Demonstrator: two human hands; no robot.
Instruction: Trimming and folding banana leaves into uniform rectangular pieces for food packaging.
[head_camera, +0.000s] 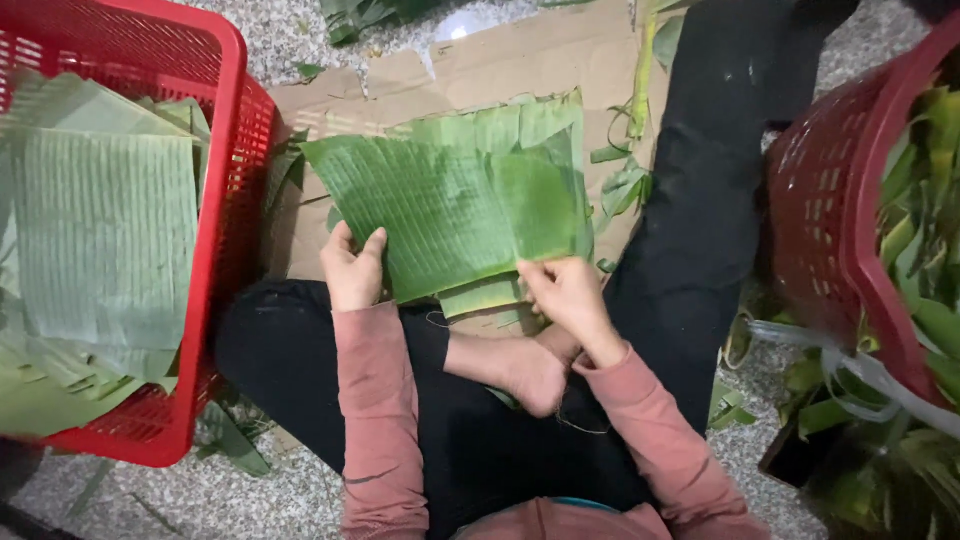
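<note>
A large green banana leaf sheet (450, 205) lies spread on top of other cut leaf pieces, over flattened cardboard (520, 60) on the floor in front of me. My left hand (352, 268) grips the sheet's near left edge, thumb on top. At the near right corner, my right hand (565, 295) pinches the leaf's edge. A smaller, paler leaf piece (485, 297) sticks out from under the sheet between my hands. I sit cross-legged in black trousers and pink sleeves, with a bare foot (530, 375) below the leaves.
A red plastic basket (215, 200) at the left holds a stack of flat cut leaves (100, 230). Another red basket (840, 230) at the right holds loose narrow leaves. Leaf scraps (625, 180) lie on the cardboard and speckled floor.
</note>
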